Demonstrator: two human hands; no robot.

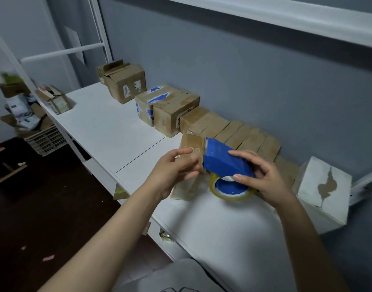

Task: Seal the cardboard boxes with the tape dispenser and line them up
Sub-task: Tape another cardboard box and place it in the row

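Standing on the floor well left of the left hand is a slatted plastic crate heaped with cardboard scraps. Beyond and left of that hand, an opened carton sits at the far edge of the white table. A row of cardboard boxes runs along the wall. It starts at a tall open-flapped carton, passes a box with blue tape patches, and ends in low flat boxes set side by side behind both hands.

Left hand: fingers and thumb are curled round a small cardboard box, which is held upright. Contact between this box and the table cannot be determined.

The blue tape dispenser lies between the two hands, with its front end against the right side of the small cardboard box. A roll of clear tape is mounted on its underside, just below the right thumb.

Right hand: fingers are wrapped over the top of the dispenser, and the thumb is on its lower edge.

Just right of the right hand, a white box with a torn brown patch stands on the table.
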